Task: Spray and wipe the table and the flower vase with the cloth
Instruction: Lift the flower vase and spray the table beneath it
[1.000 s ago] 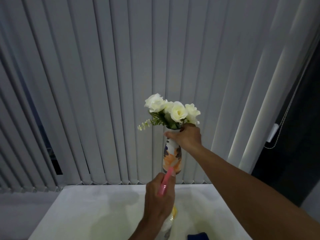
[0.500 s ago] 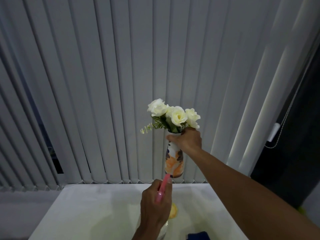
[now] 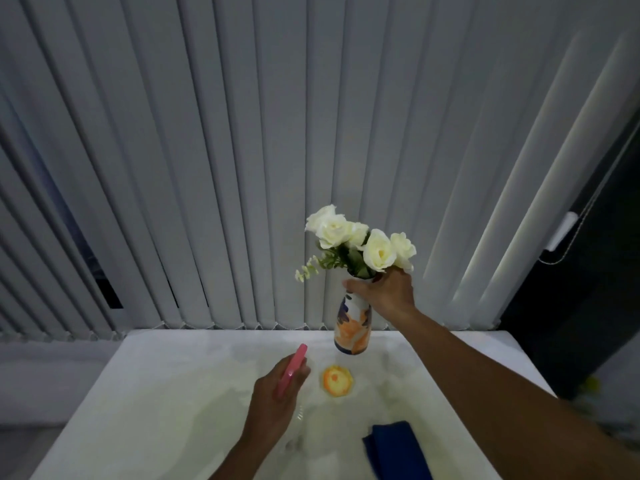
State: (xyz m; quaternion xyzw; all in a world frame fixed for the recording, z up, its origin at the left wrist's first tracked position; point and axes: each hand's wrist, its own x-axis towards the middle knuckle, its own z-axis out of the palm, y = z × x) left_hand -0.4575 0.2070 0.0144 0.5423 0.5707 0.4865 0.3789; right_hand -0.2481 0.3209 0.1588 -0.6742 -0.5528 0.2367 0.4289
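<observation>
My right hand (image 3: 384, 292) grips the neck of a painted vase (image 3: 351, 327), white with orange and blue patches, holding it tilted a little above the far side of the white table (image 3: 166, 403). White roses (image 3: 360, 240) stick out of its top. My left hand (image 3: 273, 396) is closed around a clear spray bottle with a pink trigger head (image 3: 292, 368), lower and to the left of the vase. A folded blue cloth (image 3: 394, 448) lies on the table near the front right, under my right forearm.
A small round yellow-orange thing (image 3: 336, 380) lies on the table just below the vase. Grey vertical blinds (image 3: 242, 161) hang right behind the table. A dark opening with a blind cord (image 3: 561, 237) is at the right.
The view has tipped down, showing more of the table. My left hand with the spray bottle has dropped down and left, away from the vase. My right hand keeps its hold on the vase.
</observation>
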